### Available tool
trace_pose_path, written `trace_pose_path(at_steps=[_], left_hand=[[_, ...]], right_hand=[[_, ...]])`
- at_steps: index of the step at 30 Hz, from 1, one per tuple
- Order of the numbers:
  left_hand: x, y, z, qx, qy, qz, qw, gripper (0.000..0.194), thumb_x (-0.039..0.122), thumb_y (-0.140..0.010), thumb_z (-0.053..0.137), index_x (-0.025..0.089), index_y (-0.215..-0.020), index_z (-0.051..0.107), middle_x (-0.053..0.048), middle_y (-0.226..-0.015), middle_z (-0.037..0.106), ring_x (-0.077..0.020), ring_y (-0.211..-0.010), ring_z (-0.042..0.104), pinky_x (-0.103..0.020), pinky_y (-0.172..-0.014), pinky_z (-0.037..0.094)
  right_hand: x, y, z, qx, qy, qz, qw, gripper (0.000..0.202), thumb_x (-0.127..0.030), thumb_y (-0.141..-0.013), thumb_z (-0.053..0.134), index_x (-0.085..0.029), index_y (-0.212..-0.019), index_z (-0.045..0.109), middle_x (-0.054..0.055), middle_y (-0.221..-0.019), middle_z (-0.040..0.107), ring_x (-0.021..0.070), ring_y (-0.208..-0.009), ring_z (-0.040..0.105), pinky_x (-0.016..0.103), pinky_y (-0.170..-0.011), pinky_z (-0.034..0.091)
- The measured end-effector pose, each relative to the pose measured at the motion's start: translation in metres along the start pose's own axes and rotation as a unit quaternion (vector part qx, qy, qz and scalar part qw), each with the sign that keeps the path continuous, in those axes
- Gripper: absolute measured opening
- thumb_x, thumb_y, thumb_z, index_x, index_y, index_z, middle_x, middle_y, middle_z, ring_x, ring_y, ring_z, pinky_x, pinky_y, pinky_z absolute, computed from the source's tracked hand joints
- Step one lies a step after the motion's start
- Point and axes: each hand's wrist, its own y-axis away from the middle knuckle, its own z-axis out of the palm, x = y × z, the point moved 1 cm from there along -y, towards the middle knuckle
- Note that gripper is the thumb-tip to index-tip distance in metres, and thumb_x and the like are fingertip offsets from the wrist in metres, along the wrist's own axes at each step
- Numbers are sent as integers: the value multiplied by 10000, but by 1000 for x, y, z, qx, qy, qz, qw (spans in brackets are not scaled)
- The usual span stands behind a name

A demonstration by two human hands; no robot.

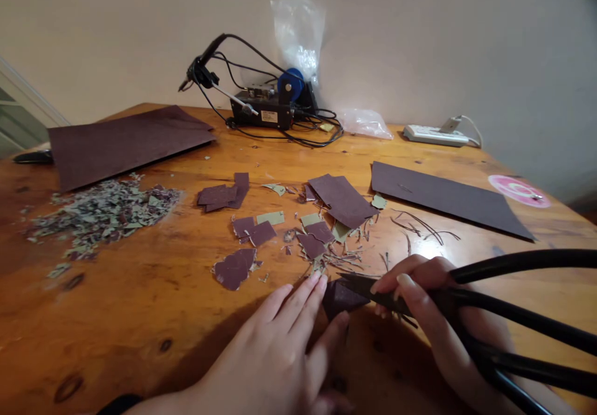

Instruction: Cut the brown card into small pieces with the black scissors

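Note:
My left hand [289, 334] lies on the wooden table at the bottom centre, fingers stretched out, its fingertips at the left edge of a small dark brown piece [342, 300]. My right hand [438, 315] is closed around large black scissors [396, 300] near the blades, with the long handles extending to the right edge. The pointed blade tips lie over the top of the small brown piece. Thin dark strips and offcuts [345, 258] are scattered just beyond the tips. Small brown cut pieces [234, 269] sit left of them.
A heap of shreds [116, 216] lies left, beside a large brown sheet [125, 144]. Another brown sheet [448, 200] rests at right. Behind stand a black device [261, 111] with cables, plastic bags [298, 35] and a white power strip [433, 135]. A pink round sticker [518, 191] is at far right.

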Motion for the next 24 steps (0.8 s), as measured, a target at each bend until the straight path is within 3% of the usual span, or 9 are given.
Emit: trace_pose_path(at_steps=[3,8,14,24], left_hand=[[1,1,0,2,8,1,1000,517,533,-915,421,189,-1277,553,-155,-1269,592,-280,-1204,527,-375,-961,415],[-1,2,1,1,-12,20,1000,533,536,-922,404,187,-1308,522,-167,-1264,592,-292,-1206,524,-389,-944,424],[-1,0,1,13,-17,22,1000,518,525,-919,421,172,-1273,555,-172,-1279,579,-293,-1203,529,-377,-934,427],[0,1,1,13,-13,16,1000,516,526,-921,417,183,-1288,538,-152,-1246,610,-276,-1191,533,-373,-945,400]], right_hand=[[3,2,-3,-2,-18,4,1000,145,-245,-867,505,-316,-796,610,-9,-639,652,177,-487,612,288,-435,509],[9,8,-6,56,-33,40,997,182,-265,-875,489,-313,-745,608,2,-644,647,199,-512,616,321,-443,512],[4,4,-4,14,-41,24,999,159,-236,-853,510,-310,-756,611,-2,-632,636,184,-494,606,307,-447,504],[11,11,-7,44,-27,41,998,157,-264,-863,497,-315,-767,610,0,-652,637,197,-494,600,320,-419,496]])
